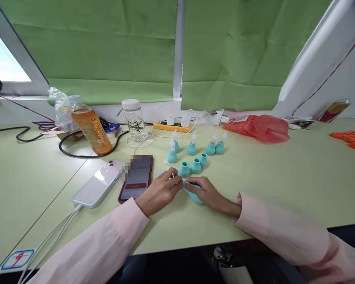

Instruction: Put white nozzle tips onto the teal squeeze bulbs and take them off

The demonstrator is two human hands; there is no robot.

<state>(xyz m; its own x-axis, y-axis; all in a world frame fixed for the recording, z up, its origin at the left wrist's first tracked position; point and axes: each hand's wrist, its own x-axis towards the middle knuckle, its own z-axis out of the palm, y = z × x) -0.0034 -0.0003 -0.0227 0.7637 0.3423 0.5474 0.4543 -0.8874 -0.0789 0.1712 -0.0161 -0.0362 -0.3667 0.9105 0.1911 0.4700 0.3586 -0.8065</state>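
teal bulb (194, 194): lying on its side, neck pointing toward left hand
right hand (209, 193): fingers wrapped round it
left hand (159, 192): fingertips pinched on white tip (178, 182)

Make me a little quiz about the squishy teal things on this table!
1. True or false: the right hand grips a teal bulb.
2. How many bare bulbs stand without a white tip? A one, B three, C six.
3. Fill in: the orange bottle stands to the ___ of the jar.

Key: 1 true; 2 B; 3 left.
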